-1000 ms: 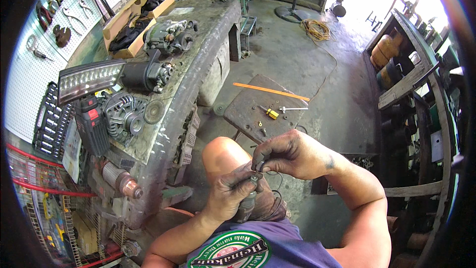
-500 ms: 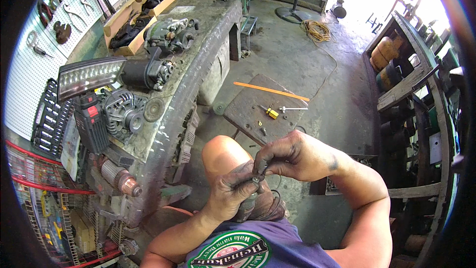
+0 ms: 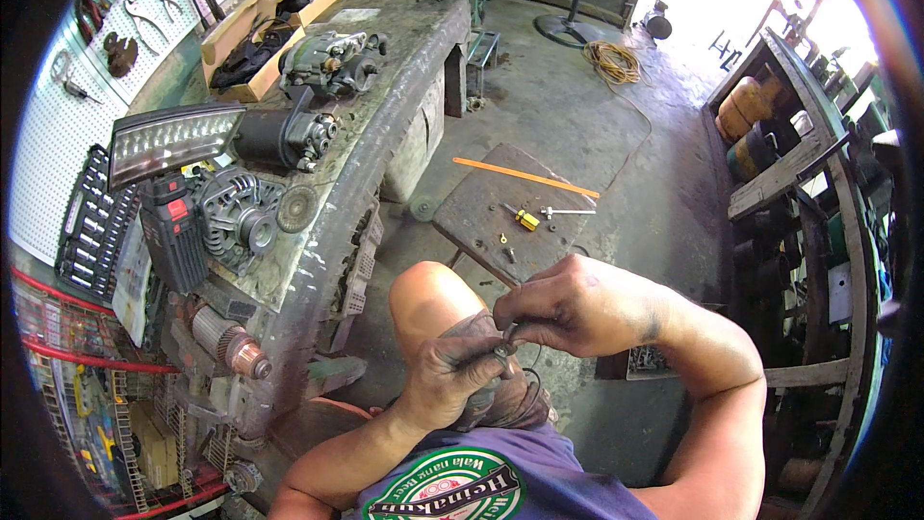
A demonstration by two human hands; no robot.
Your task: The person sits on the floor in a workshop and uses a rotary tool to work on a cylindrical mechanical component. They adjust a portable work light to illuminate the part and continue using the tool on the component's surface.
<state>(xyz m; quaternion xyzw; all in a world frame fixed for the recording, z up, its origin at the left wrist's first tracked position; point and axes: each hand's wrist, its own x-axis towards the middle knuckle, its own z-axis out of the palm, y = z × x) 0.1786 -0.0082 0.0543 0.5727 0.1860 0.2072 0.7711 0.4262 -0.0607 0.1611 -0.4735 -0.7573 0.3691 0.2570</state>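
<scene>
One small metal part (image 3: 504,341) sits pinched between both greasy hands above the person's knee (image 3: 430,294). The left hand (image 3: 452,366) grips it from below, and the right hand (image 3: 568,303) closes its fingertips on it from above. A workbench (image 3: 385,96) stands left; a low stool (image 3: 500,212) lies beyond.

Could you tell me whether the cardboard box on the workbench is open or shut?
Open. The cardboard box has no lid or flaps over it, and dark items lie exposed inside it on the workbench.

Place: auto-electric repair workshop.
Wall: pegboard (image 3: 58,149) hung with pliers (image 3: 144,14).
Surface: greasy, alternator (image 3: 236,217), starter motor (image 3: 284,135), socket set (image 3: 85,231).
Floor: stained concrete (image 3: 568,106).
</scene>
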